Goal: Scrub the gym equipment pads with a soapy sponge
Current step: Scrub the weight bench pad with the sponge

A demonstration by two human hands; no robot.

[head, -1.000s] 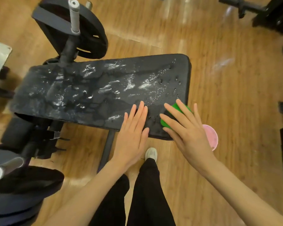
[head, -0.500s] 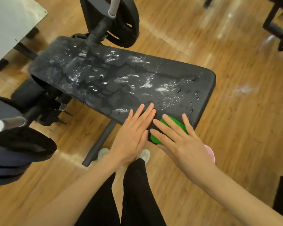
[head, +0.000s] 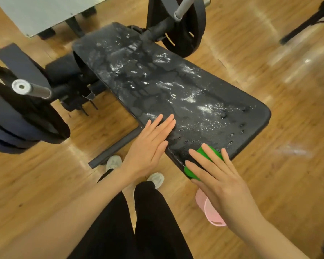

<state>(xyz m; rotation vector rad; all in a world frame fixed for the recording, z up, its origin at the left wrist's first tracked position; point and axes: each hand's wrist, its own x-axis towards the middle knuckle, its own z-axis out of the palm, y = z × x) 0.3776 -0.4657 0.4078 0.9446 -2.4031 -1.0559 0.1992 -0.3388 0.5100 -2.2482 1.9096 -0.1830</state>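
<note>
Right hand [head: 221,182] flat-fingered, pressing round green sponge [head: 204,156] at 5 o'clock on wet black padded bench [head: 176,90]; left hand [head: 148,146] flat, holding nothing, at 7 o'clock.

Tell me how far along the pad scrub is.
Done: the bench pad is wet, with soap streaks along most of its top. In hand: the right hand presses the green sponge flat at the near edge; the left hand rests on the pad. Left: the suds are not wiped off.

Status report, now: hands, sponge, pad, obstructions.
Left hand flat on the bench pad. Right hand presses the green sponge at its near edge. Pad wet, soapy. Nothing in the way.
</note>
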